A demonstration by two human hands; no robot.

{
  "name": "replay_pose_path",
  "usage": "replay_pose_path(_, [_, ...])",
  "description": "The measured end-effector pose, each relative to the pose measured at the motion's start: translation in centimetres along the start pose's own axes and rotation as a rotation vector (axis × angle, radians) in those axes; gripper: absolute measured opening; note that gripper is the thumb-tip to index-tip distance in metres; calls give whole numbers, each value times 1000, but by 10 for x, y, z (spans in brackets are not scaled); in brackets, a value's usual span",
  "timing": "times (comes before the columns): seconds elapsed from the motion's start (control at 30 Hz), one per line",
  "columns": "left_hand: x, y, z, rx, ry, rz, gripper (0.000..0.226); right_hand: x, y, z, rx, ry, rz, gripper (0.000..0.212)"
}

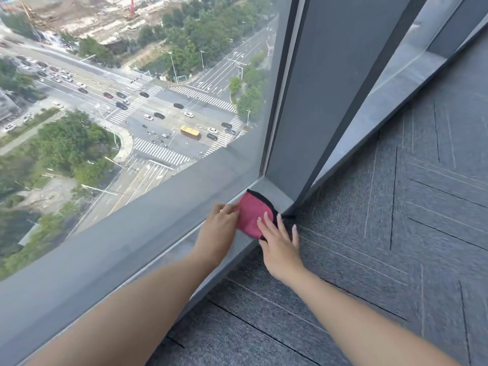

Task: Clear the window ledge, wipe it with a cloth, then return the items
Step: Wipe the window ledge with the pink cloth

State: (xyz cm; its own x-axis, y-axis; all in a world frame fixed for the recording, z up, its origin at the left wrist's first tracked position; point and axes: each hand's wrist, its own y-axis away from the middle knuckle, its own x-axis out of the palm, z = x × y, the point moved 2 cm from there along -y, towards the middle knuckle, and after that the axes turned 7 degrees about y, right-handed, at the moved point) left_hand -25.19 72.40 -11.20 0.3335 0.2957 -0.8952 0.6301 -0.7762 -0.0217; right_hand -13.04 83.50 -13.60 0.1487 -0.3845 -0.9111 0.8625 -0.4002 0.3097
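A pink pouch with black trim (250,212) lies on the low grey window ledge (184,247), close to the corner where the ledge meets a dark pillar. My left hand (220,228) pinches the pouch's left edge with its fingertips. My right hand (280,244) rests flat on the pouch's right side, fingers spread, some over the ledge's front edge. A thin black strap (287,215) trails from the pouch toward the carpet. No cloth is in view.
A dark grey pillar (303,101) rises right behind the pouch. Grey carpet tiles (383,233) cover the floor to the right. The big window pane (132,101) looks far down on a road crossing. A second glass panel (396,62) runs off to the upper right.
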Motion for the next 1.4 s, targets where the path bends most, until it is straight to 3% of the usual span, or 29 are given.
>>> replay_pose_path(0.13, [22,12,-2,64,-84,80,54,1,5,6,-15,124,11,64])
replay_pose_path(0.27, [44,1,-16,-68,-41,184,61,-8,-4,6,-23,112,-118,70])
replay_pose_path(0.37, [57,-4,-19,-135,-82,188,65,-15,-19,2,-83,106,-70,81])
replay_pose_path(0.53, [63,-7,-13,-88,-95,179,69,-24,-52,-7,-225,246,118,63])
replay_pose_path(0.67, [63,-27,-13,-44,-59,196,64,-27,-64,-17,-175,356,147,65])
replay_pose_path(0.9, [69,-57,-33,-143,-130,200,63,-38,-89,-28,-77,415,200,65])
replay_pose_path(1.0, [71,-56,-31,-139,-58,185,64,-40,-90,-28,-73,405,246,66])
replay_pose_path(1.4, [55,9,-4,-100,-82,183,66,-16,-39,8,-186,439,174,60])
